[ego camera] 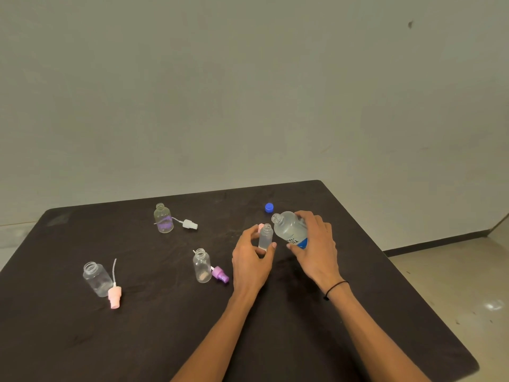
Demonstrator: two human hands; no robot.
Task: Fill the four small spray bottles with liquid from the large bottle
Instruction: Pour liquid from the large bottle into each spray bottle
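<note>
Near the table's (358,312) far right corner, left hand (252,260) fingers pinch a small bottle (266,236) while right hand (316,244) fingers wrap the tilted large bottle (289,226), whose wide mouth could overshoot the narrow neck and spill.

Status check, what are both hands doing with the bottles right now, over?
Left hand holds small spray bottle upright. Right hand tilts large bottle toward its mouth. Three small bottles wait uncapped. Nothing in the way.

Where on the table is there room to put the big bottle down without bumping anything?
The widest bare patch is the table near edge, around the forearms. The right side, right of the right hand holding the large bottle, is bare too. It is crowded around the left hand, the small bottle, the blue cap and the purple sprayer.
</note>
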